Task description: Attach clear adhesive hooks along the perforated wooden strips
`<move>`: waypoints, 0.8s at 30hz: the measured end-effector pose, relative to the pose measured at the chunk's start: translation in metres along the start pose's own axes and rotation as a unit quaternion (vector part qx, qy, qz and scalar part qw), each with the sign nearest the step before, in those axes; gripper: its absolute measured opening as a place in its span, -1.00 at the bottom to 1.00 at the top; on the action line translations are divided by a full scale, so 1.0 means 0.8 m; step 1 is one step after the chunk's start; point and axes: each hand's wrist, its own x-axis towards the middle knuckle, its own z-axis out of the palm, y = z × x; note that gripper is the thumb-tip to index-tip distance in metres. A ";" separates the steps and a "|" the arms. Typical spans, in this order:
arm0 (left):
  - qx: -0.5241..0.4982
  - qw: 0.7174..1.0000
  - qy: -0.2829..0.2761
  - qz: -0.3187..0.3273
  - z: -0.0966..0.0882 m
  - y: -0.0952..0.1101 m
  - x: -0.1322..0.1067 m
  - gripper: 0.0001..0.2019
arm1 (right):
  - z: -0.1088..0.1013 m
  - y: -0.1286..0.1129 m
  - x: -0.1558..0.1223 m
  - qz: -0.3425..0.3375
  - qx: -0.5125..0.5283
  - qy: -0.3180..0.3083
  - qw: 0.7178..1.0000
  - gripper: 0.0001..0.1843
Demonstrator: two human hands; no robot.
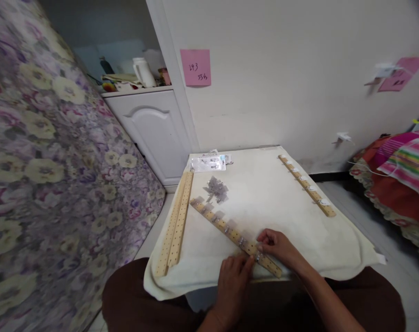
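Note:
A perforated wooden strip (pixel 226 228) with small metal clips along it lies slantwise on a white cloth-covered board (pixel 265 203). My left hand (pixel 234 276) pinches its near end from the left, fingers closed on the wood. From the right, my right hand (pixel 278 246) has its fingers curled on a small metal clip (pixel 258 256) at that same end. A pile of loose metal clips (pixel 216 189) sits above the strip.
Two more perforated strips (pixel 175 223) lie along the board's left edge, and one with white discs (pixel 308 185) at the right. A clear packet (pixel 208 163) lies at the far edge. Floral mattress (pixel 39 161) left, white cabinet (pixel 154 129) behind, striped bedding (pixel 403 175) right.

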 end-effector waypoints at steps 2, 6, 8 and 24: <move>0.000 1.000 0.004 -0.005 0.002 0.000 -0.001 -0.51 | -0.002 -0.002 -0.003 0.000 0.008 0.005 1.000 -0.79; -0.004 1.000 0.025 -0.001 0.003 -0.002 -0.002 -0.48 | -0.015 -0.003 -0.026 0.018 0.005 0.057 0.998 -0.69; -0.007 0.999 0.034 0.004 0.004 -0.003 -0.002 -0.47 | -0.022 0.002 -0.046 0.011 -0.039 0.094 0.995 -0.69; -0.068 0.988 0.132 0.038 0.038 -0.042 -0.016 -0.48 | 0.023 0.008 -0.101 0.008 -0.141 0.180 0.974 -0.84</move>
